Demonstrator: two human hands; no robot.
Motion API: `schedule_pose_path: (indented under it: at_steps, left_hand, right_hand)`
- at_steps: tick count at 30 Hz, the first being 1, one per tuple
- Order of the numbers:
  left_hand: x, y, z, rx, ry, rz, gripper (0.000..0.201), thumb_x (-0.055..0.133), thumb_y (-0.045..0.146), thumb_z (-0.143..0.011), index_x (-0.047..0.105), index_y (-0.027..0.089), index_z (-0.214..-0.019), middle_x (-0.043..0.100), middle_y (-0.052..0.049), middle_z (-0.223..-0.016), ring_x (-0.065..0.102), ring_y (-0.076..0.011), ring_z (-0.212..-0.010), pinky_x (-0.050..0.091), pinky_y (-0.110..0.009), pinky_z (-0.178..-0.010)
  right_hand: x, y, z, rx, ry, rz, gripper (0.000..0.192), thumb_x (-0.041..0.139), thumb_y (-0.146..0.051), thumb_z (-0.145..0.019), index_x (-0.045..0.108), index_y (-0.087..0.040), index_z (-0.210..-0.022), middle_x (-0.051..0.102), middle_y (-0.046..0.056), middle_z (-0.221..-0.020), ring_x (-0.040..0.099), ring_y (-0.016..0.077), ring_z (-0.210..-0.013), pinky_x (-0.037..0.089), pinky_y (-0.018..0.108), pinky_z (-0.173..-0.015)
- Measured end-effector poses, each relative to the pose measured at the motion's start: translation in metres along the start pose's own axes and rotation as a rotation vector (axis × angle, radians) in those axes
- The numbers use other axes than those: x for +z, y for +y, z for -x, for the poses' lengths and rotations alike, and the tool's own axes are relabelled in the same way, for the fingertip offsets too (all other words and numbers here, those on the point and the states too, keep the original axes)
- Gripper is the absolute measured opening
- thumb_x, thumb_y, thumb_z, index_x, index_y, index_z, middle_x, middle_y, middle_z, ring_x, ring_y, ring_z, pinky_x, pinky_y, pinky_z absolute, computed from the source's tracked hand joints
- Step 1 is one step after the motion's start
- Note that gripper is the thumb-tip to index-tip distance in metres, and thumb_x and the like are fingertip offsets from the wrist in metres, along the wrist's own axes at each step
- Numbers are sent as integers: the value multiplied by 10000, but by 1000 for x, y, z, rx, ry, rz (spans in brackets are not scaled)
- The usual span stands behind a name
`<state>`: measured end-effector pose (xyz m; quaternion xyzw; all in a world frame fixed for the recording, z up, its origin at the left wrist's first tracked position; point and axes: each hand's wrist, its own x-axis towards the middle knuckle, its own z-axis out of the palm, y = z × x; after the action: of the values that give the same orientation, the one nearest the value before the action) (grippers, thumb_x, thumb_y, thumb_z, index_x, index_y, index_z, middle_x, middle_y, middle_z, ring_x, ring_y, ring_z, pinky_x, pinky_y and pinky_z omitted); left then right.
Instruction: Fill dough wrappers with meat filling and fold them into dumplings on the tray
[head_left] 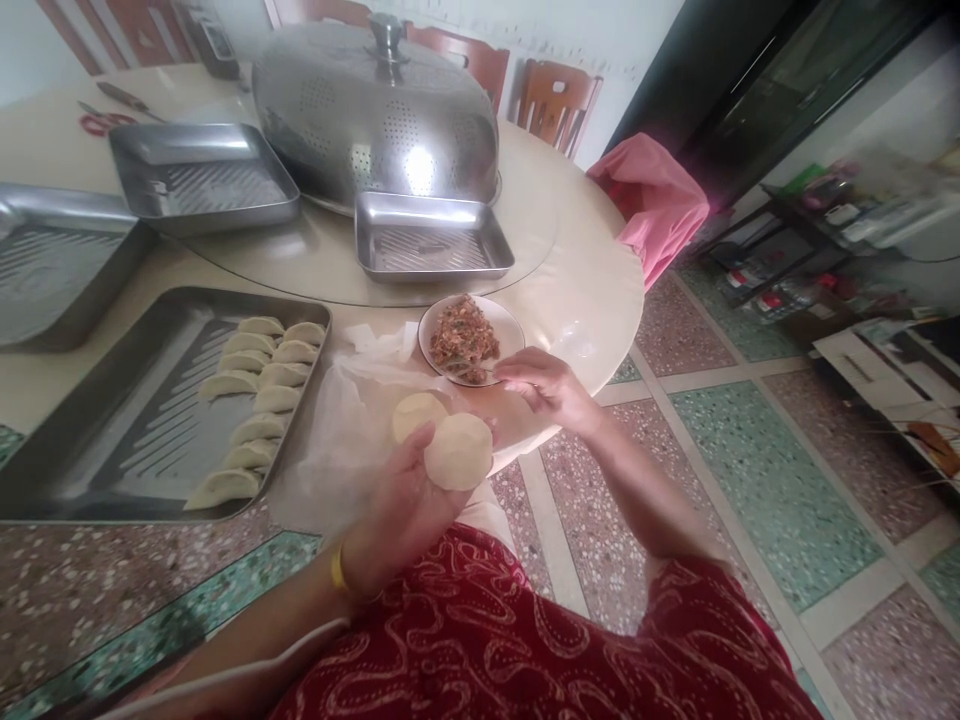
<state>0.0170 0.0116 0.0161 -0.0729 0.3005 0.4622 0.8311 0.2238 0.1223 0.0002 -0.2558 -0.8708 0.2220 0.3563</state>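
On the fingers of my left hand (409, 495) lies a round dumpling wrapper (459, 452), its edge under my thumb. Behind it, another wrapper (416, 415) rests on thin translucent plastic sheeting (337, 430). My right hand (544, 385) is at the near right rim of a white plate (514, 325), its fingers pinched on a thin utensil whose kind is hard to make out. The utensil's end meets the minced filling (465, 335) heaped on that plate. To the left, a large metal tray (150, 440) carries two rows of folded dumplings (274, 375).
Beyond the plate stand a small metal tray (435, 262) and a big perforated steel dome cover (375, 110). Two more trays (202, 180) sit at the left, with red-handled scissors (105, 122) behind. A pink cloth (652, 195) hangs by the table's right edge (634, 320).
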Motion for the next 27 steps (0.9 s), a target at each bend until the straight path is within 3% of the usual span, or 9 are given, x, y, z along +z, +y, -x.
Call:
schedule_pose_path:
  at_steps: [4,8,13,20,24,27]
  left_hand:
    - [-2,2,2,16,-21,-1,361,461,326,-936,668,64,-1075,729,-150,-1069,634,-248,-1162,465,-343,-1062]
    - [-1,5,1,18,-56,-8,358,485,332,-926,662,68,-1090,724,-143,-1089,614,-251,-1192,449,-356,-1084]
    - [1,4,-2,1,-42,-11,349,482,317,-929,661,55,-1073,721,-158,-1093,611,-261,-1197,452,-359,-1080]
    - [-2,1,-3,13,-28,2,351,525,305,-908,647,63,-1130,713,-155,-1132,603,-273,-1207,463,-380,-1072]
    - [-2,1,-3,-6,-28,-13,351,489,320,-929,656,65,-1102,721,-153,-1110,619,-264,-1183,456,-383,-1078]
    - [-3,2,-2,-6,-47,-30,356,473,331,-938,660,70,-1092,723,-151,-1101,627,-263,-1169,457,-388,-1074]
  right_hand:
    - [0,0,-12,-38,-82,51,221,528,-226,-953,705,-305,-1059,753,19,-1014,678,163,-976,597,381,-841]
    - [-21,-1,-10,-13,-126,42,201,546,-220,-950,704,-288,-1056,757,12,-981,685,154,-922,598,358,-804]
    - [-34,4,2,118,27,32,147,591,-305,-930,716,-300,-1008,753,6,-914,682,162,-863,577,356,-786]
    - [-10,2,26,439,261,-12,223,556,-421,-933,712,-263,-938,710,21,-877,671,161,-823,557,346,-748]
    - [-1,1,16,573,334,-163,337,529,-516,-922,694,-225,-876,652,-1,-686,623,136,-654,533,294,-638]
    - [5,3,5,581,330,-260,383,546,-571,-892,693,-220,-849,654,-6,-658,620,131,-622,542,286,-616]
